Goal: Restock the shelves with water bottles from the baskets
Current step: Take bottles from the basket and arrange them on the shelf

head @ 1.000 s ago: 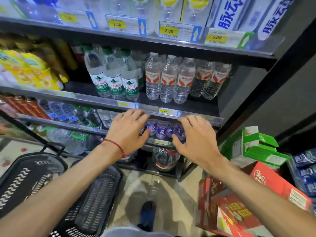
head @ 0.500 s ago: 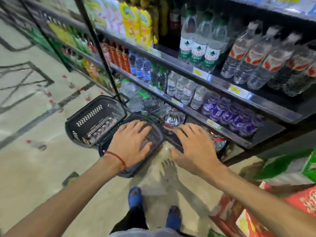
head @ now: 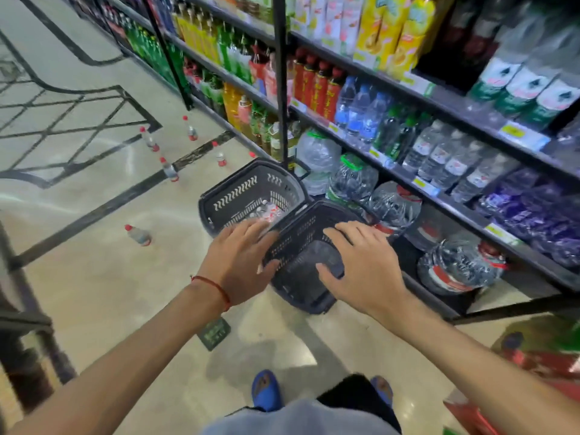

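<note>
Water bottles (head: 266, 213), small with red-and-white labels, lie in the bottom of the far basket (head: 238, 193), a dark plastic one standing on the floor (head: 94, 277) in front of the shelves (head: 439, 97). Pressed against its near side is the near basket (head: 298, 293), of the same dark mesh, so the 2 stand as a pair.

The left hand (head: 238, 262) hovers palm down over the place where the 2 baskets meet, fingers straight and slightly spread, grasping nothing. The right hand (head: 367, 265) is palm down over the right side of the near basket, fingers splayed and relaxed, also empty. Whether either hand touches a rim cannot be told. A red thread (head: 216, 288) circles the left wrist.

Just beside the baskets, on the lowest shelf, stand large water jugs (head: 395, 205) with red and green collars. 1 level up is a row of small clear bottles (head: 445, 158), with purple-labelled bottles (head: 533, 211) to their right. Higher up stand blue-labelled bottles (head: 357, 111).

Well apart from the baskets, to the left, several red-capped bottles (head: 169, 169) stand upright and scattered on the pale floor with its dark inlaid lines. A green card (head: 215, 334) lies on the floor beside the left forearm, and blue slippers (head: 266, 390) show at the bottom edge.
</note>
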Motion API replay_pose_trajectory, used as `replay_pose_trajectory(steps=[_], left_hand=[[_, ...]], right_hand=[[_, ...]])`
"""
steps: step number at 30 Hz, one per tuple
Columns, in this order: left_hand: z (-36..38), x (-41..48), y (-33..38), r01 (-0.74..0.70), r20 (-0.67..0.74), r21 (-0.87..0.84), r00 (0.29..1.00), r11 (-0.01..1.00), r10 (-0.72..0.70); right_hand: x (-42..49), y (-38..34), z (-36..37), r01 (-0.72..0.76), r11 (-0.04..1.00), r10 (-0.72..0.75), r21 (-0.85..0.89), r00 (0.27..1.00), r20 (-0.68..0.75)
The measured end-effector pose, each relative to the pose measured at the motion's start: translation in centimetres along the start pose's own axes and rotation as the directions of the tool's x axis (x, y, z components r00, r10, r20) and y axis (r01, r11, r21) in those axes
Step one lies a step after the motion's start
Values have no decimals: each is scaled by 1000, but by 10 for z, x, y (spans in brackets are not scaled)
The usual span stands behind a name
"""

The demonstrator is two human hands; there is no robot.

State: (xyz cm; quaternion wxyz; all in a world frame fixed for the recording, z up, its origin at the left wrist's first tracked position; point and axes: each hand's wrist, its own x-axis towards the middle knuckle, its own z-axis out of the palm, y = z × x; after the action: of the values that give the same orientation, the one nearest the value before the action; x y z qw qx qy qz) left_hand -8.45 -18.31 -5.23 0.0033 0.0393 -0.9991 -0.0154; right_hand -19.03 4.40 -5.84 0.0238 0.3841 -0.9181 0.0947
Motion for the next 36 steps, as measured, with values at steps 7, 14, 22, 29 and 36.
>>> replay_pose_trajectory(steps=[7, 14, 22, 29, 36], left_hand=[[7, -3, -100, 5, 17, -6, 1000, 1000, -5], [22, 51, -178, 23, -8, -29, 1000, 999, -23], [48, 133, -278, -43, -224, -66, 974, 997, 27], [71, 191, -356, -39, -139, -105, 990, 994, 25], [119, 237, -438, -106, -48, -224, 994, 969, 98]], right_hand=[[59, -74, 22, -68, 997, 68, -25, 998, -2], [150, -91, 49, -50, 995, 54, -85, 998, 43], [287, -97, 86, -12, 997, 15, -70, 999, 49], [374, -113, 115, -43, 995, 57, -91, 987, 147], [439, -147, 177, -78, 991, 105, -111, 961, 257]])
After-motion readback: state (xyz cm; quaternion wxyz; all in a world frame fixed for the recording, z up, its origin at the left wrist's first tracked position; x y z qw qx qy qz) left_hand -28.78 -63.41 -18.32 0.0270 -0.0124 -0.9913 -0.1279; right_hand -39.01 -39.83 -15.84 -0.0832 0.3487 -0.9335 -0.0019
